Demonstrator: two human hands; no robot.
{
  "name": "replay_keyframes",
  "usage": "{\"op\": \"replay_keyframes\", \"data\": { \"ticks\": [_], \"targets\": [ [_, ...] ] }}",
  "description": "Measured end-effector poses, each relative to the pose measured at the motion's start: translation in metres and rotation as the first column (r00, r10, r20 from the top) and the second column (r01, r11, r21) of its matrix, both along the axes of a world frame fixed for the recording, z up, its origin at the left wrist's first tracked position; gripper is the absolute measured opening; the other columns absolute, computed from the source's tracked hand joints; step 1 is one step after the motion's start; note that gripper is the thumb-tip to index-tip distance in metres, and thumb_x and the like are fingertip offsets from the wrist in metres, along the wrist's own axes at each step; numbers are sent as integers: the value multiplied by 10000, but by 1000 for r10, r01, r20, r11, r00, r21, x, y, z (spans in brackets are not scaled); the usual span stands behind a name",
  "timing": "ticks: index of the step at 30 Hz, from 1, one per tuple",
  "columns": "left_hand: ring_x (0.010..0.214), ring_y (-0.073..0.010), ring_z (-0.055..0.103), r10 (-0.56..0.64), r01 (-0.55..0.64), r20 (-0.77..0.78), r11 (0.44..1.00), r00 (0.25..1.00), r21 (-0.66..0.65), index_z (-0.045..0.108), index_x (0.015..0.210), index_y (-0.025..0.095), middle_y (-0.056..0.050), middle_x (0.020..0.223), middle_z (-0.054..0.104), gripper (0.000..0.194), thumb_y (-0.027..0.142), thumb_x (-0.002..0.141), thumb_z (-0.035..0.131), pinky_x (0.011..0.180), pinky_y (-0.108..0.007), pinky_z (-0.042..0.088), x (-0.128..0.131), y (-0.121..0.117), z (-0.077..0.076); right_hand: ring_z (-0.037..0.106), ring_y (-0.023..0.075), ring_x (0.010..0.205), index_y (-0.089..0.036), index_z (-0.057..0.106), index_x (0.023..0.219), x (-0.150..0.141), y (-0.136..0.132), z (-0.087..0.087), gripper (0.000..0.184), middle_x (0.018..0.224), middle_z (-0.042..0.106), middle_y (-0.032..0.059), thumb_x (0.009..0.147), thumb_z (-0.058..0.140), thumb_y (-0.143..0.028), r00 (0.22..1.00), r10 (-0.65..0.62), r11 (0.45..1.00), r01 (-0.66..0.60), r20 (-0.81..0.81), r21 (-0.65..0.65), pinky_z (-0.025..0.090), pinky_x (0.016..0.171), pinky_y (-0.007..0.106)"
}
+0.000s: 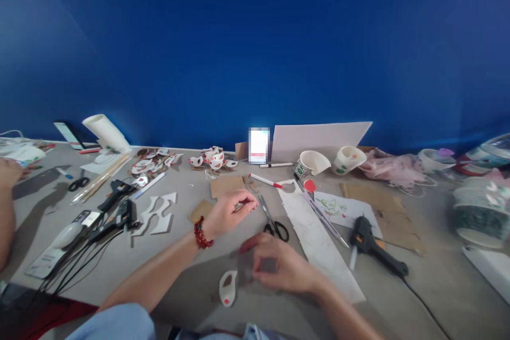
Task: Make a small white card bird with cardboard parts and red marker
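Observation:
My left hand (231, 213), with a red bead bracelet (202, 234) at the wrist, hangs over the middle of the table. Its fingers are curled together; whatever may be between them is hidden. Lower and to the right, my right hand (281, 264) hovers with its index finger stretched left and its thumb apart, and nothing shows in it. A white bird-shaped paper cutout (228, 289) with a red dot and a brown patch lies below both hands. Black-handled scissors (275, 228) rest just beyond my right hand. Brown cardboard (227, 187) lies beyond my left hand.
Glue guns (115, 220) with cords lie left beside a power strip (48, 260); another glue gun (374, 247) is right. Several bird cutouts (217, 160) are piled at the back. A long white strip (319, 239) crosses the right side. Another person's arm (6, 212) is far left.

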State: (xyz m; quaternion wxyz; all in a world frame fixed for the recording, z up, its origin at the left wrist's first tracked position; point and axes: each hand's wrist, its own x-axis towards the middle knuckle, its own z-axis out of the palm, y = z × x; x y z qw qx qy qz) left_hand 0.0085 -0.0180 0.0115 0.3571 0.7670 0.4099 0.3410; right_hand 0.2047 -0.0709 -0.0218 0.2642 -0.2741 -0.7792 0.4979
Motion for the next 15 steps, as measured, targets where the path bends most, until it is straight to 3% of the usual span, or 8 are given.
{"op": "replay_keyframes", "data": {
  "ticks": [4, 7, 9, 12, 14, 15],
  "targets": [
    [872, -167, 633, -32, 36, -47, 997, 998, 66, 647, 919, 177, -53, 920, 683, 213, 283, 949, 465, 816, -258, 494, 5, 14, 3, 608, 220, 1093, -211, 672, 742, -19, -12, -12, 111, 1234, 658, 49, 711, 678, -105, 991, 114, 990, -119, 65, 77, 432, 951, 324],
    [1072, -207, 593, 5, 22, -116, 972, 993, 234, 626, 1068, 183, -87, 1115, 657, 214, 203, 924, 469, 966, -332, 450, -2, 23, -2, 607, 214, 1107, -205, 655, 728, -18, -9, -19, 145, 1197, 671, 55, 690, 660, -65, 989, 60, 991, -75, 131, 110, 443, 922, 300],
    [1141, -234, 550, 16, 68, -278, 955, 960, 289, 619, 1111, 195, -91, 1161, 635, 262, 157, 894, 477, 995, -377, 430, -15, 21, -8, 613, 220, 1099, -201, 638, 715, -11, -4, -19, 171, 1102, 700, 66, 681, 622, -35, 983, -39, 990, 13, 179, 142, 452, 895, 298],
    [1080, -243, 559, -198, 321, -483, 929, 853, 185, 644, 1058, 216, -78, 1104, 637, 282, 111, 820, 536, 975, -377, 436, -41, 2, -17, 627, 229, 1069, -200, 614, 702, 0, 7, -17, 174, 1066, 704, 84, 690, 584, -29, 958, -197, 970, 159, 210, 185, 461, 867, 312],
    [1073, -256, 561, -419, 518, -502, 853, 757, 68, 626, 1111, 216, -80, 1113, 627, 382, 164, 734, 666, 972, -356, 440, -56, -15, -23, 622, 235, 1081, -202, 601, 694, 7, 12, -15, 168, 1100, 697, 90, 699, 573, -37, 947, -246, 958, 206, 207, 199, 460, 873, 325],
    [1076, -264, 559, -476, 562, -509, 827, 717, 18, 605, 1157, 217, -88, 1144, 615, 465, 204, 705, 713, 974, -354, 438, -61, -24, -26, 622, 237, 1083, -203, 595, 689, 9, 15, -15, 163, 1113, 695, 91, 707, 567, -44, 942, -268, 952, 226, 204, 207, 460, 878, 332]
  ]
}}
